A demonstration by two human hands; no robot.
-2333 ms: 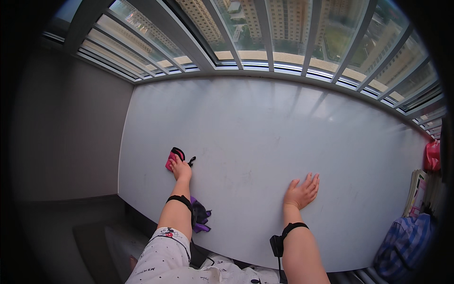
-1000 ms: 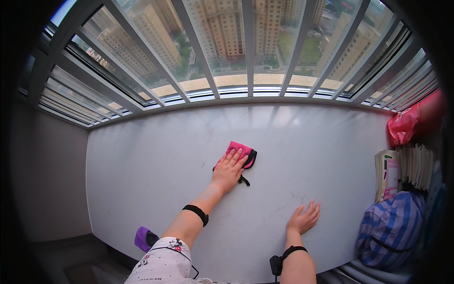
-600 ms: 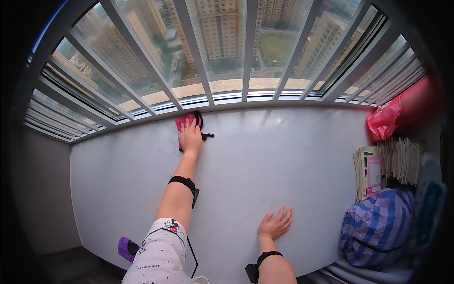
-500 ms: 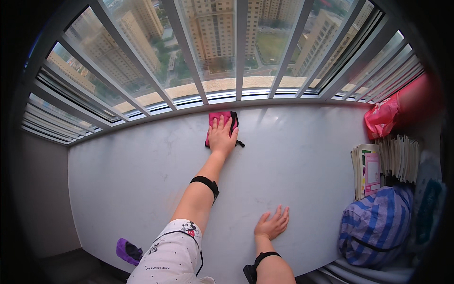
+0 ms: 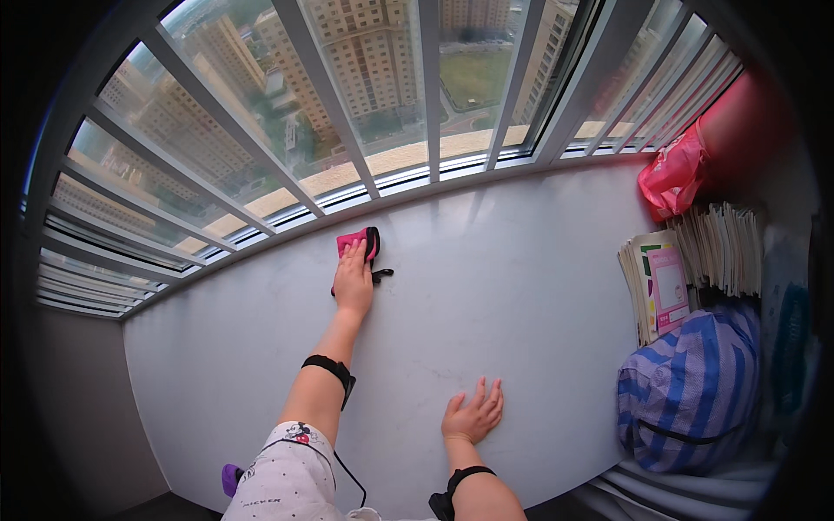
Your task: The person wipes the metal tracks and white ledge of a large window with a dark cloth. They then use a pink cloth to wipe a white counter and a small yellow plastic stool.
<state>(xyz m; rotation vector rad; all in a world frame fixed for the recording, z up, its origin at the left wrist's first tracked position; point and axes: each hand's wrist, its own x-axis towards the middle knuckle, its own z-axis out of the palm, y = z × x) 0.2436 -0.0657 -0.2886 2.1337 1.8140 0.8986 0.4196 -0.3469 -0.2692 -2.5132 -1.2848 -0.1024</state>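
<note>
My left hand (image 5: 354,282) presses down on a pink cloth with black trim (image 5: 351,236) near the window side of the pale tabletop. Its fingers lie stretched out over the cloth, close together, and hide much of it. A short black loop (image 5: 382,274) sticks out beside the hand. My right hand (image 5: 472,418) rests on the bare surface nearer to me, holding nothing, fingers spread. Black straps circle both forearms.
Barred windows (image 5: 373,174) line the far edge. At the right stand stacked papers (image 5: 665,282), a red plastic bag (image 5: 674,178) and a blue striped bag (image 5: 695,391). A purple item (image 5: 231,479) lies at the near left, partly behind my sleeve.
The view has turned slightly. My left hand and the pink cloth have slid left and a little nearer to me. The spread fingers of that hand have come closer together.
</note>
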